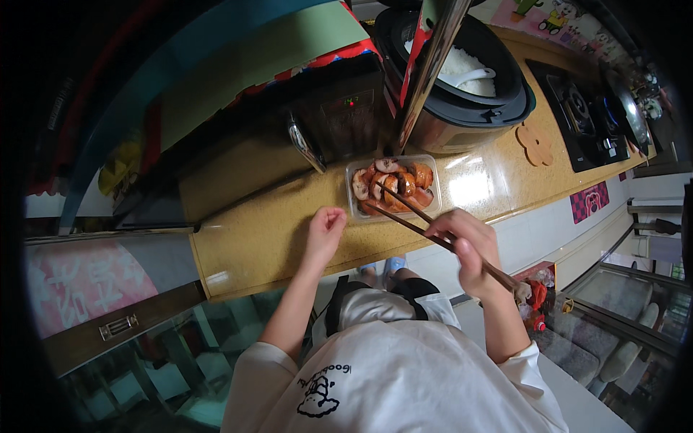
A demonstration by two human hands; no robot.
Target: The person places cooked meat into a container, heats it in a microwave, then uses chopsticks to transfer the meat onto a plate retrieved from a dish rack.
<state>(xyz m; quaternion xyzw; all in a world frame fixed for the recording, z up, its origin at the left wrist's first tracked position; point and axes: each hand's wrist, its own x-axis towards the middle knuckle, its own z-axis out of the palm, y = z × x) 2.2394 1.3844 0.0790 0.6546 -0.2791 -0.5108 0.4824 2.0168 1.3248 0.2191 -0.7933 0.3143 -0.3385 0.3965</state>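
Note:
My right hand (468,246) grips a pair of brown chopsticks (414,227). Their tips are spread apart over pieces of browned, glazed meat (392,187) in a clear plastic container (437,208). No piece is visibly pinched between the tips, and the container stands without a lid on the yellow countertop (260,238). By its near left corner is my left hand (327,227), fingers curled in, with nothing visible in them. Whether those fingertips touch the container's side, I cannot tell.
Behind the container a rice cooker (460,127) stands with white rice (465,59) and a white spoon (468,76) inside. A metal pole (427,81) rises beside it. Left is a dark microwave oven (346,116); right, a flower-shaped wooden trivet (534,144) and a gas stove (576,116) with a blue flame.

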